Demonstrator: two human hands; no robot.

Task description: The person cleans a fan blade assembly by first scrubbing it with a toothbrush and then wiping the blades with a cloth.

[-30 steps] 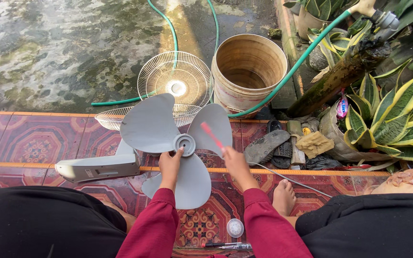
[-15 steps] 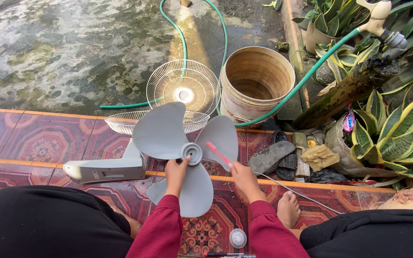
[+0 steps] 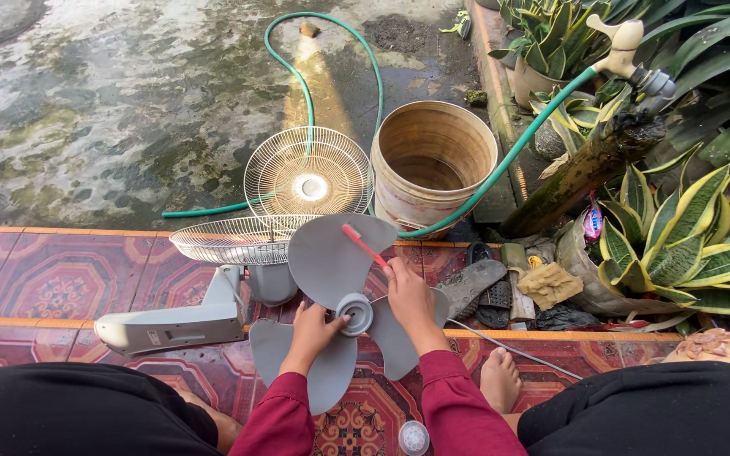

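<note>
A grey three-bladed fan propeller (image 3: 331, 262) is held over the patterned tile step. My left hand (image 3: 314, 328) grips it at the round hub (image 3: 355, 313). My right hand (image 3: 407, 291) holds a thin red brush (image 3: 362, 246) whose tip rests on the upper blade. Both sleeves are dark red. My bare right foot (image 3: 498, 377) shows below the blades.
The grey fan body (image 3: 171, 321) lies on the tiles at left. Two white wire grilles (image 3: 307, 179) sit by a beige bucket (image 3: 433, 156). A green hose (image 3: 500, 169) runs to a tap. Sandals (image 3: 476, 283), a rag and potted plants (image 3: 678, 236) are at right. A small clear lid (image 3: 413, 437) lies between my knees.
The propeller has turned in my left hand and sits lower right. My right hand has brought the red brush onto the upper blade. The view has shifted downward slightly.
</note>
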